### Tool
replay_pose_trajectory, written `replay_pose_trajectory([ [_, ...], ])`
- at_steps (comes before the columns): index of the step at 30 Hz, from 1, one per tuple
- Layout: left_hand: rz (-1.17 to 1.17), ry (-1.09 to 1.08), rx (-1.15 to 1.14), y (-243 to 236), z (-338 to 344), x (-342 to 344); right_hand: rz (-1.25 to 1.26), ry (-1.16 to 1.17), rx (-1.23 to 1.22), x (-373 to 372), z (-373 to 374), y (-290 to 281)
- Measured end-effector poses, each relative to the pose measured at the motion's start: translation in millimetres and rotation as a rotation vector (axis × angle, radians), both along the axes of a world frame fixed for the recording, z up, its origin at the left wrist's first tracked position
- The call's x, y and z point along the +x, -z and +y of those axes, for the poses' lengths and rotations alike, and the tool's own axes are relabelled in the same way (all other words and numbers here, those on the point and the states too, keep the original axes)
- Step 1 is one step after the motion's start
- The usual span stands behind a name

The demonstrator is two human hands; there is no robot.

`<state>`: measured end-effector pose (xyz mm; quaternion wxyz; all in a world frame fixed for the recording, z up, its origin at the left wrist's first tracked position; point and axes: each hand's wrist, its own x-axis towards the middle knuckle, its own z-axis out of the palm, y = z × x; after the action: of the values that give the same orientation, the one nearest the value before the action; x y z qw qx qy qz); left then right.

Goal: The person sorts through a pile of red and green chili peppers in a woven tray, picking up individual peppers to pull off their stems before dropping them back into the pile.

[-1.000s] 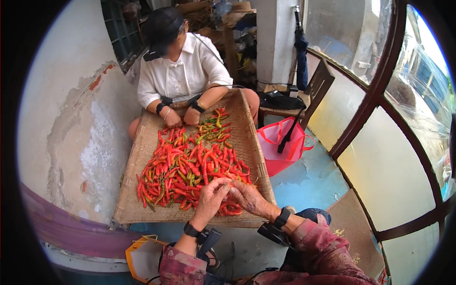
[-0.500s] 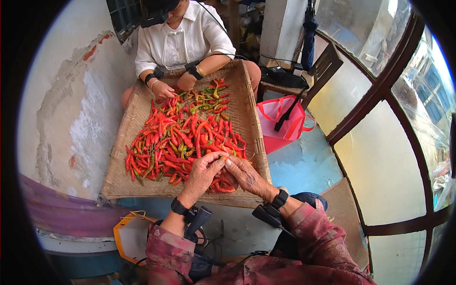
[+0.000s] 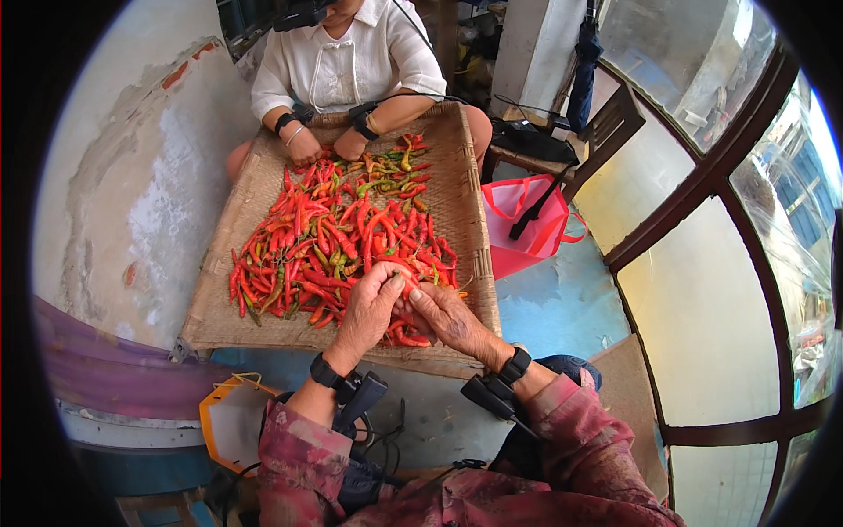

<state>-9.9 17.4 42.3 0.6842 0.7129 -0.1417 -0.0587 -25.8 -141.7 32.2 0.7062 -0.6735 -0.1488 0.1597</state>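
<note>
A red chili pepper is pinched between my two hands, above the near part of a shallow woven tray. My left hand is closed on it from the left, and my right hand has its thumb and fingers closed against it from the right. Part of the pepper is hidden by my fingers. Beneath and beyond my hands spreads a heap of chili peppers, mostly red with some green and orange ones.
Across the tray, a person in a white shirt has both hands among the far peppers. A pink bag and a wooden chair stand to the right. A yellow-edged white bag sits low at left, by the peeling wall.
My hands stay together, with a red chili now showing more clearly between them. The other person's hands have shifted slightly, and the whole view has moved a little.
</note>
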Motion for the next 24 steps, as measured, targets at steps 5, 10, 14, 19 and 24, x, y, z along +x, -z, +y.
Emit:
replay_pose_trajectory([
  [5,0.032,-0.078,-0.023,-9,12,3,0.008,-0.041,-0.025,-5,-1,1],
  [10,0.184,-0.007,-0.208,0,5,1,-0.004,-0.010,-0.010,-4,1,8],
  [14,0.216,0.089,-0.197,-3,-4,-1,0.002,0.001,0.020,-5,-2,7],
  [19,0.205,-0.023,-0.156,7,-2,-3,0.037,-0.044,-0.082,-11,-3,-8],
  [24,0.300,-0.236,-0.370,18,17,10,-0.090,-0.011,-0.150,-12,11,8],
])
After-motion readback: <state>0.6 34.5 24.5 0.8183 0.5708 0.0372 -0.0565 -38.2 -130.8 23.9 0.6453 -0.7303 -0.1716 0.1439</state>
